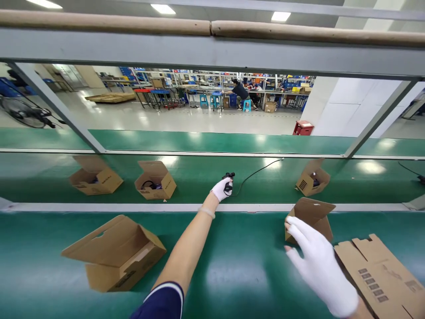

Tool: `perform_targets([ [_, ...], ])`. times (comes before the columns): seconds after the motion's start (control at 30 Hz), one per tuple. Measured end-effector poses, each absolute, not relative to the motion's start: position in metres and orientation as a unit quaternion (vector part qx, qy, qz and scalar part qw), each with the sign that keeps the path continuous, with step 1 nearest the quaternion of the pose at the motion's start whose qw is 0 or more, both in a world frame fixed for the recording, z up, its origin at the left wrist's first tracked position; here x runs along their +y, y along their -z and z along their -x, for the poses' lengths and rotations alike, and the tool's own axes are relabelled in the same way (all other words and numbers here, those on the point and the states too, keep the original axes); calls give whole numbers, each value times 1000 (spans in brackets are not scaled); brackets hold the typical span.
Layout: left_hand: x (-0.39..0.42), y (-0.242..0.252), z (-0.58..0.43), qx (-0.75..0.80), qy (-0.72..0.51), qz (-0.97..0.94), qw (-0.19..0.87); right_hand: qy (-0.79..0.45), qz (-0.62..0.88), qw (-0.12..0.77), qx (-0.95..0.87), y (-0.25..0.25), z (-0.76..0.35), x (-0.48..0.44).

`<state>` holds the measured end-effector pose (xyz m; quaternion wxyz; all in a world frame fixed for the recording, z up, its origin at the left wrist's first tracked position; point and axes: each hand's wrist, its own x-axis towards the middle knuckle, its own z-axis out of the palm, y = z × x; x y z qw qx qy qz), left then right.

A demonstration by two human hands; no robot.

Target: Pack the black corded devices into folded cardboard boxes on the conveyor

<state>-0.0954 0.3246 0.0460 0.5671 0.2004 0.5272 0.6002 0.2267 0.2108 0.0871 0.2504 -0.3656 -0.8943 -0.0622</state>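
My left hand point(222, 189), in a white glove with bare fingertips, reaches out over the green conveyor belt point(199, 166) and grips a small black corded device point(228, 182). Its exact kind is hard to make out. A thin black cable point(255, 173) trails from it to the right across the belt. Nearer to me, my right hand point(315, 263), gloved the same way, has its thumb and fingers apart with nothing visible between them. Just beyond its fingertips stands an open cardboard box point(314, 215); whether they touch it I cannot tell.
Another open box point(126, 254) stands at the near left. On the belt are open boxes with dark items inside: one far left point(99, 179), one beside it point(166, 186), one at right point(312, 182). Flattened cardboard point(385, 274) lies at the near right. A metal frame point(212, 48) crosses above.
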Motion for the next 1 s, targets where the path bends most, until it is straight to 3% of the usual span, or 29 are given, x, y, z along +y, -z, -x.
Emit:
perform_targets([
  [0.2,239,-88,70,362,-656,-234,619,-141,278,242,-919,-78,-124,240],
  [0.3,204,-106,66,335,-705,-255,570,-286,253,185,-906,-90,-103,229],
  [0.4,183,-111,75,372,-753,-306,449,-386,250,139,-877,-114,-112,203],
  [0.5,165,-105,84,444,-709,-425,345,-365,245,222,-871,-142,-131,188],
  [0.6,145,-96,79,445,-596,-542,392,-297,213,320,-874,-159,-134,194],
  [0.67,132,-93,71,425,-532,-585,440,-283,209,340,-872,-158,-125,206],
  [0.8,113,-94,62,392,-493,-568,531,-360,263,283,-849,-131,-104,221],
  [0.9,111,-95,64,369,-602,-461,537,-409,309,195,-836,-105,-101,208],
  [1.0,117,-96,70,313,-744,-274,523,-370,318,140,-862,-83,-111,181],
])
